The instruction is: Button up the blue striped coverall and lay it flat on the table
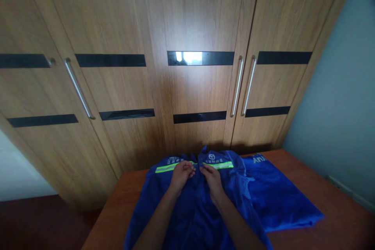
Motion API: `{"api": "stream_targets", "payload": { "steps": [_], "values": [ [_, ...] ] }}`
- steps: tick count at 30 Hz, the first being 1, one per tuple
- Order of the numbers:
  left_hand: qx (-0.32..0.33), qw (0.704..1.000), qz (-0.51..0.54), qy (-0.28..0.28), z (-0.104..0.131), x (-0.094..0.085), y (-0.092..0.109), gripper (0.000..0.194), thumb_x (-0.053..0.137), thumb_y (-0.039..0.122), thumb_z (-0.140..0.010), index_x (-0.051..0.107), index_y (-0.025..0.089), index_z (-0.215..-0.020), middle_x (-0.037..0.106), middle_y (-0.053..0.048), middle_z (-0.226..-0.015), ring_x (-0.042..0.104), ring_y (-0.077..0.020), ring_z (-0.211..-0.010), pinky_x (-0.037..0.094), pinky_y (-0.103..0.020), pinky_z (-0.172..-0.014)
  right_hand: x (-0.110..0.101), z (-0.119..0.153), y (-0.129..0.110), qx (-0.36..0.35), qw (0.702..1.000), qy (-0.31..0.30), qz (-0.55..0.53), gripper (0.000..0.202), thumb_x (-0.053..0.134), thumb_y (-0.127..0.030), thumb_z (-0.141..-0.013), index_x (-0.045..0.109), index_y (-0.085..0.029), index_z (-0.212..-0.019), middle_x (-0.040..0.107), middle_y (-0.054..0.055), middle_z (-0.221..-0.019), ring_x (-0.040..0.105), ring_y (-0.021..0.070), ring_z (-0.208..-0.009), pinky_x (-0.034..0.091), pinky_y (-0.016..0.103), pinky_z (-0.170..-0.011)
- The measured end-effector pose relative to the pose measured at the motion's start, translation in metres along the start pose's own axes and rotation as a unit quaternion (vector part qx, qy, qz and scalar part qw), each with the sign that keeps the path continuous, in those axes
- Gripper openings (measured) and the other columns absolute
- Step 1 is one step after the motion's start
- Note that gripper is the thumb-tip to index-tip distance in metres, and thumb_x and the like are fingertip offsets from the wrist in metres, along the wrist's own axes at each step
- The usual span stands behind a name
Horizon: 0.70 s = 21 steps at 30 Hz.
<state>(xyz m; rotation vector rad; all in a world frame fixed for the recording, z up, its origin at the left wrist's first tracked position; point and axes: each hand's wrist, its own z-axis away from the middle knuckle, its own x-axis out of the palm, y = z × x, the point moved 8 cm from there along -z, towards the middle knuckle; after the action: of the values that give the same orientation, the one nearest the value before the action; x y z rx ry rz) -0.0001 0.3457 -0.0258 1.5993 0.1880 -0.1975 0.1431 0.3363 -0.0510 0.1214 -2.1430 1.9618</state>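
Lying spread on the desk (336, 187), front side up, is a blue jacket (193, 211) with a bright yellow-green reflective stripe (166, 168) across the chest and pale lettering above it. Both hands meet at the middle of the chest, just below the collar, where the two front edges come together. The left hand (181, 174) has its fingers curled in and pinched on the cloth of the front edge, right beside the stripe. The right hand (211, 177) is likewise narrowed, fingertips gathered on the opposite front edge; the two hands are almost touching, thumb side to thumb side. Whether they grip a button or only the fabric is too small to tell. Both forearms run up from the bottom of the view and rest over the lower part of the jacket.

One sleeve (278, 199) lies out flat to the right, reaching toward the desk's right side, with white letters near its top. The jacket's left part hangs close to the desk's left edge.

Behind the desk stands a wooden wardrobe (199, 19) with dark horizontal strips and long metal handles (236, 86). A pale wall (342, 105) is at the right, and dark red floor (38, 222) shows at the lower left.
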Motion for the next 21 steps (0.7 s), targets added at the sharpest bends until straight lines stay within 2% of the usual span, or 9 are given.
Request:
{"api": "stream_targets", "payload": {
  "steps": [5, 10, 16, 21],
  "values": [
    [0.05, 0.997, -0.017, 0.052, 0.013, -0.003, 0.01, 0.008, 0.048, 0.027, -0.076, 0.053, 0.021, -0.076, 0.068, -0.002, -0.072, 0.067, -0.0164, -0.066, 0.051, -0.027, -0.062, -0.005, 0.006, -0.013, -0.021, 1.0, 0.015, 0.006, 0.031, 0.069, -0.044, -0.067, 0.073, -0.017, -0.083, 0.072, 0.004, -0.08, 0.064, 0.0212, -0.077, 0.05, 0.032, -0.073],
    [0.099, 0.986, -0.095, 0.099, 0.024, -0.004, 0.02, 0.009, 0.051, 0.017, -0.076, 0.058, 0.021, -0.073, 0.066, -0.001, -0.07, 0.063, -0.0172, -0.069, 0.045, -0.028, -0.07, -0.008, 0.012, -0.021, -0.058, 0.996, 0.039, 0.047, 0.034, 0.068, -0.047, -0.068, 0.073, -0.017, -0.083, 0.073, 0.005, -0.081, 0.064, 0.0219, -0.077, 0.051, 0.034, -0.074],
    [0.125, 0.981, -0.117, 0.093, 0.03, 0.0, 0.018, 0.011, 0.048, 0.018, -0.08, 0.058, 0.021, -0.077, 0.068, -0.002, -0.076, 0.066, -0.0177, -0.074, 0.046, -0.026, -0.07, -0.005, 0.013, -0.021, -0.093, 0.988, 0.058, 0.112, 0.034, 0.069, -0.046, -0.064, 0.074, -0.017, -0.081, 0.074, 0.009, -0.084, 0.066, 0.0261, -0.081, 0.051, 0.04, -0.079],
    [0.134, 0.979, -0.125, 0.091, 0.035, -0.003, 0.02, 0.013, 0.046, 0.021, -0.082, 0.06, 0.021, -0.081, 0.069, -0.002, -0.079, 0.067, -0.0179, -0.076, 0.048, -0.026, -0.071, 0.003, 0.013, -0.024, -0.113, 0.983, 0.02, 0.14, 0.028, 0.065, -0.04, -0.068, 0.073, -0.018, -0.083, 0.073, 0.008, -0.08, 0.065, 0.0246, -0.076, 0.052, 0.036, -0.073]
  ]
}}
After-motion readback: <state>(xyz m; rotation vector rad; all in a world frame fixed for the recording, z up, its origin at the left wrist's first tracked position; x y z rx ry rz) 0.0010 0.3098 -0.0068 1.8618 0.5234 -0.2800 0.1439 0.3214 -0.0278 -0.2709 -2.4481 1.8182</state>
